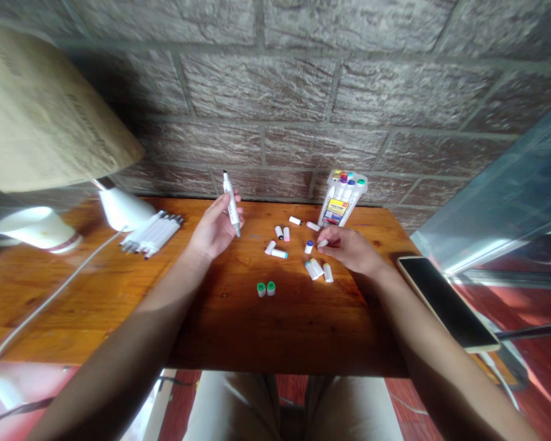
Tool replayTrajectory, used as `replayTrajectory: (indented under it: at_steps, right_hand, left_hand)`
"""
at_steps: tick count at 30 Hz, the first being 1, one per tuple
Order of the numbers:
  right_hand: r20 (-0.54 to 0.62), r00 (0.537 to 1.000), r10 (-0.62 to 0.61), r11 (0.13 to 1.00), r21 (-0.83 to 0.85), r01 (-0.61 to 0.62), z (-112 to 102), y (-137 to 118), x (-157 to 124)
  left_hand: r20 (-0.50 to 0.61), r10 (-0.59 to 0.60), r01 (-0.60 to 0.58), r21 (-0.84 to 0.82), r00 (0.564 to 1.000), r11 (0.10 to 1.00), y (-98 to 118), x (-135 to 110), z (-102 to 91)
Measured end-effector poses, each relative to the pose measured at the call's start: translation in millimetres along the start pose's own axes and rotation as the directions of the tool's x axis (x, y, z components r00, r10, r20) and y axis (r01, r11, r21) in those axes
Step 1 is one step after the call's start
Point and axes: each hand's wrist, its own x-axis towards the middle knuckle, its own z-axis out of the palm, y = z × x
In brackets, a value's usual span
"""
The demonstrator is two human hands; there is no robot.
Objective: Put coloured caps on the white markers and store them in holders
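In my left hand (215, 228) is a white double-ended marker (231, 205), held upright and tilted above the table, both tips uncapped. The fingers of my right hand (349, 248) pinch a small white marker cap (322, 243). Just left of that hand a blue-topped cap (308, 247) stands on the wood. Several more loose caps lie around: a white and pink pair (283, 233), a blue-ended cap (279, 253), and a group of white caps (318, 269). Two green-topped caps (266, 289) stand nearer to me.
A clear marker case (342, 199) with capped markers stands at the back right. Uncapped markers (152, 234) lie in a row at left, beside a lamp (123, 208) and a white cup (39, 229). A phone (447, 300) lies at right. A cable (57, 294) crosses the left side.
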Motion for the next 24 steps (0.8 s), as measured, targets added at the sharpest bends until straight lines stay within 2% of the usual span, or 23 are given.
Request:
replayTrajectory:
  at_steps: [3,6,9,10,14,17,20,24]
  right_hand:
    - [0.004,1.000,-0.029,0.999,-0.020,0.029,-5,-2,-3]
    - [-0.097,0.984,-0.146,0.987,-0.081,0.139,-6,-16,-4]
    - [-0.257,0.935,-0.247,0.953,-0.239,0.186,15,-41,-2]
    - [-0.252,0.925,-0.285,0.933,-0.293,0.207,27,-50,-1]
    - [0.030,0.912,-0.410,0.764,-0.535,0.361,76,-76,4]
    - [0.141,0.905,-0.402,0.654,-0.648,0.391,90,-77,3]
    - [0.161,0.917,-0.365,0.656,-0.655,0.376,85,-70,2]
    - [0.145,0.940,-0.308,0.732,-0.595,0.331,76,-64,2]
  left_hand:
    - [0.000,0.004,-0.004,-0.003,1.000,1.000,0,0,0.1]
    - [0.010,0.007,-0.007,-0.013,1.000,1.000,0,0,-0.3]
    - [0.027,-0.001,0.002,-0.023,1.000,1.000,-1,1,-1.5]
    - [0.032,-0.005,0.006,-0.022,0.999,1.000,-1,2,-2.1]
    - [0.044,-0.009,0.009,-0.006,0.999,1.000,-3,3,-4.0]
    - [0.048,-0.009,0.009,-0.008,0.999,1.000,-3,3,-3.7]
    - [0.036,-0.008,0.008,-0.013,0.999,1.000,-1,2,-2.2]
    - [0.025,-0.003,0.003,-0.011,1.000,1.000,0,2,-1.1]
